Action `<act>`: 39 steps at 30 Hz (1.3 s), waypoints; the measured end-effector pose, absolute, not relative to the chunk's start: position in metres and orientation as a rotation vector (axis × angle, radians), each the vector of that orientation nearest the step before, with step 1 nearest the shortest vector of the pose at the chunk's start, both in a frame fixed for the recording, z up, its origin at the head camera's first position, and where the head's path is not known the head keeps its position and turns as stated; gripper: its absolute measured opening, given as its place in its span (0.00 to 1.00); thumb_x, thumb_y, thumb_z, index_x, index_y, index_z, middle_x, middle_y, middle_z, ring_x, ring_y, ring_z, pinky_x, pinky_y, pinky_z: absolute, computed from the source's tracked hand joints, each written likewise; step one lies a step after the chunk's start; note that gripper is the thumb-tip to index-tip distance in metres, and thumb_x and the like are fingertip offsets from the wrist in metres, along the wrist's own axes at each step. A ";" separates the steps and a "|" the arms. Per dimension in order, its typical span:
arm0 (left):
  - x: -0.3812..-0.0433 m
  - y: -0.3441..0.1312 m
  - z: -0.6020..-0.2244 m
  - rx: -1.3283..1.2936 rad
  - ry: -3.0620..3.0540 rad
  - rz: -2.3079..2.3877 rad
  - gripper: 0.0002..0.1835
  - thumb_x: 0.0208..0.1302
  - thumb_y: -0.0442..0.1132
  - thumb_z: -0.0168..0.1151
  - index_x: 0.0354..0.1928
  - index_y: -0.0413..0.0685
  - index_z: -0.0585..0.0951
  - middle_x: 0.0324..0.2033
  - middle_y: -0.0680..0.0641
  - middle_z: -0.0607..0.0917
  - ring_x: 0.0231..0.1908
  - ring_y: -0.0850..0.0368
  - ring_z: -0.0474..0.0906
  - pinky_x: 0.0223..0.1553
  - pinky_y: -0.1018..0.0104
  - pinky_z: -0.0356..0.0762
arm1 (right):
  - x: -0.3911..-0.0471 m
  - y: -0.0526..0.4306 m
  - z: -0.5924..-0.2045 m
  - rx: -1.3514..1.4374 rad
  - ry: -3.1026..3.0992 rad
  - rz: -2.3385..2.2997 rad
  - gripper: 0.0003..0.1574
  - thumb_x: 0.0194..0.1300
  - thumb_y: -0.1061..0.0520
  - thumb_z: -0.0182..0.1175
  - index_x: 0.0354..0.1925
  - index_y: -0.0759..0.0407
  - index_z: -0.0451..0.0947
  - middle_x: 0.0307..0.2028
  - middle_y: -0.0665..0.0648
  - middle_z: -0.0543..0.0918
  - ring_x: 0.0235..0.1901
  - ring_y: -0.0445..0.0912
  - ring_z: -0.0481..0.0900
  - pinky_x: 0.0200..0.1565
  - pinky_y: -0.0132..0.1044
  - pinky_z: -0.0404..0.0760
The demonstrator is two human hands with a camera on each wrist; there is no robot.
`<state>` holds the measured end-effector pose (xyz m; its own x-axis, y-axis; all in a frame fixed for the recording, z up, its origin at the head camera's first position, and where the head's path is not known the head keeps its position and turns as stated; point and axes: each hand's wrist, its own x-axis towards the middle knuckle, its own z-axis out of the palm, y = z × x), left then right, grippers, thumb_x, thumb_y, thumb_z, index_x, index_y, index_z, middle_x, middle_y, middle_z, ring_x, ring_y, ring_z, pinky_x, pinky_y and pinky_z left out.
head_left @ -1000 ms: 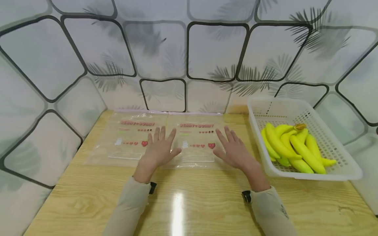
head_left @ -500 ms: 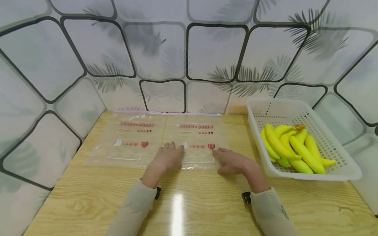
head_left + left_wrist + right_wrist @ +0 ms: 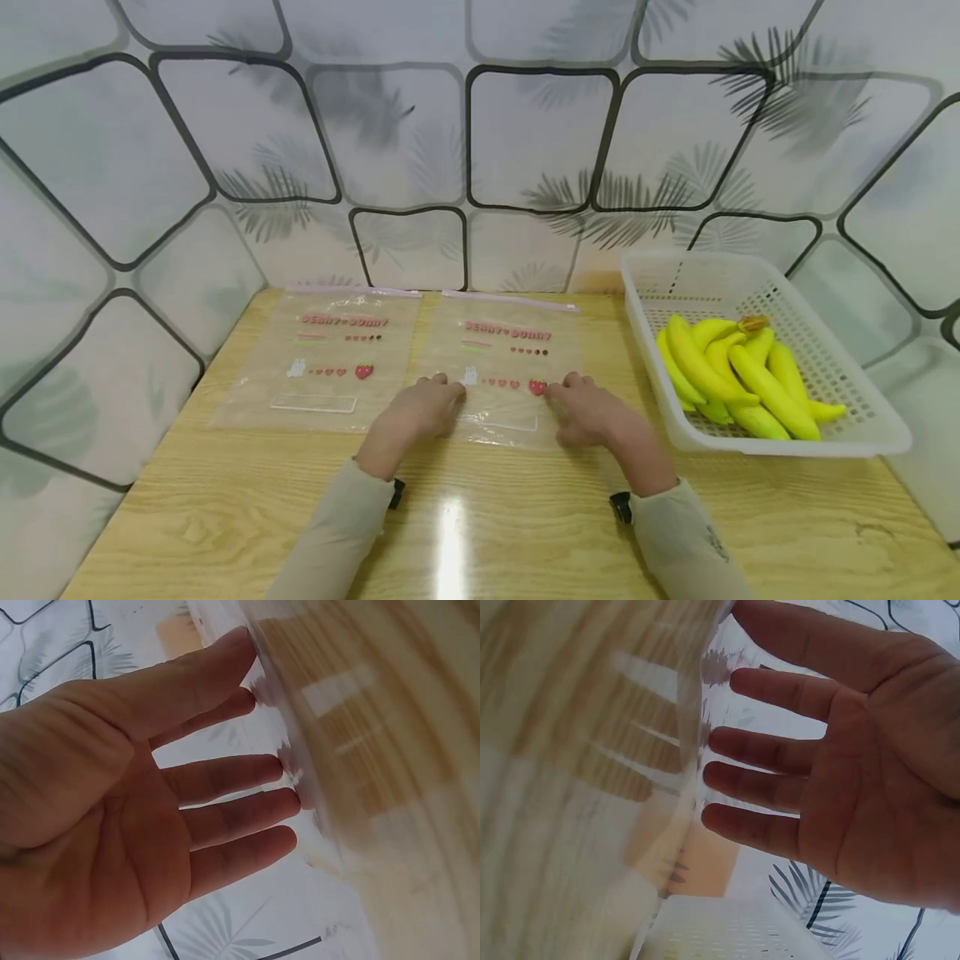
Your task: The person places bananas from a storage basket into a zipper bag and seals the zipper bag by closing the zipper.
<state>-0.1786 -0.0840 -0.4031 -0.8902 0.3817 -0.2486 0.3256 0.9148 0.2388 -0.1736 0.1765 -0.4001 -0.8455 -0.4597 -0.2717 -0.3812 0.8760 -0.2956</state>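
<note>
Two clear plastic zip bags with pink zip strips lie flat side by side. The right bag (image 3: 501, 350) sits slightly askew, with a narrow gap between it and the left bag (image 3: 330, 354). My left hand (image 3: 423, 408) touches the right bag's lower left side with its fingertips. At its lower right side, near the printed strawberry, rest the fingertips of my right hand (image 3: 592, 412). In the left wrist view the fingers (image 3: 232, 776) are extended and spread, tips against the film. The right wrist view likewise shows nearly straight fingers (image 3: 765, 754), with nothing gripped.
A white perforated plastic basket (image 3: 840, 333) holding several yellow bananas (image 3: 708, 367) stands on the right side of the wooden table (image 3: 510, 525). A patterned cloth wall (image 3: 540, 142) rises directly behind the bags and along both sides.
Both hands first drew back toward the bag's near edge. Since then the right bag has slid a little toward me and turned slightly, opening a gap from the left bag.
</note>
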 end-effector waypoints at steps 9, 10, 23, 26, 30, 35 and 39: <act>-0.170 -0.069 -0.399 0.454 2.790 0.248 0.19 0.64 0.44 0.66 0.51 0.38 0.77 0.46 0.34 0.78 0.47 0.36 0.77 0.49 0.43 0.77 | -0.176 0.177 -0.400 -0.584 2.714 -0.280 0.40 0.53 0.58 0.67 0.65 0.63 0.70 0.65 0.71 0.68 0.60 0.67 0.70 0.60 0.60 0.71; -0.169 -0.067 -0.400 0.438 2.786 0.252 0.22 0.63 0.46 0.68 0.51 0.38 0.77 0.46 0.34 0.78 0.46 0.36 0.77 0.49 0.44 0.77 | -0.175 0.177 -0.400 -0.579 2.711 -0.279 0.40 0.53 0.57 0.67 0.64 0.63 0.71 0.64 0.70 0.69 0.59 0.65 0.71 0.59 0.59 0.72; -0.179 -0.073 -0.408 0.469 2.852 0.324 0.24 0.56 0.38 0.71 0.53 0.39 0.75 0.50 0.34 0.77 0.48 0.37 0.76 0.47 0.43 0.78 | -0.168 0.184 -0.399 -0.571 2.746 -0.356 0.43 0.50 0.56 0.73 0.63 0.63 0.72 0.60 0.71 0.69 0.56 0.64 0.70 0.55 0.60 0.75; -0.177 -0.072 -0.406 0.471 2.859 0.294 0.22 0.59 0.36 0.68 0.55 0.41 0.76 0.51 0.35 0.77 0.49 0.37 0.75 0.47 0.43 0.78 | -0.169 0.187 -0.399 -0.548 2.739 -0.336 0.45 0.52 0.53 0.73 0.65 0.63 0.70 0.63 0.73 0.67 0.60 0.67 0.68 0.57 0.63 0.73; -0.170 -0.062 -0.400 0.452 2.845 0.246 0.22 0.63 0.40 0.67 0.56 0.40 0.75 0.50 0.34 0.77 0.49 0.36 0.76 0.49 0.43 0.78 | -0.169 0.187 -0.398 -0.529 2.733 -0.299 0.45 0.52 0.50 0.72 0.66 0.62 0.70 0.63 0.71 0.69 0.58 0.65 0.70 0.58 0.62 0.72; -0.160 -0.051 -0.404 0.437 2.825 0.147 0.28 0.62 0.51 0.68 0.57 0.38 0.75 0.50 0.32 0.77 0.47 0.38 0.78 0.51 0.48 0.78 | -0.167 0.183 -0.402 -0.555 2.754 -0.276 0.43 0.49 0.49 0.73 0.61 0.62 0.73 0.54 0.67 0.73 0.50 0.60 0.73 0.52 0.57 0.76; -0.162 -0.055 -0.411 0.438 2.846 0.135 0.30 0.58 0.49 0.71 0.56 0.40 0.75 0.46 0.35 0.77 0.42 0.41 0.77 0.47 0.49 0.79 | -0.165 0.180 -0.404 -0.550 2.766 -0.262 0.39 0.48 0.51 0.73 0.57 0.62 0.75 0.49 0.66 0.74 0.46 0.58 0.73 0.48 0.54 0.78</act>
<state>-0.1618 -0.0555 -0.4106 -0.9211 0.3073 -0.2391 0.2833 0.9502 0.1297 -0.1652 0.1800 -0.4044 -0.8790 -0.3986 -0.2618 -0.3422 0.9095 -0.2358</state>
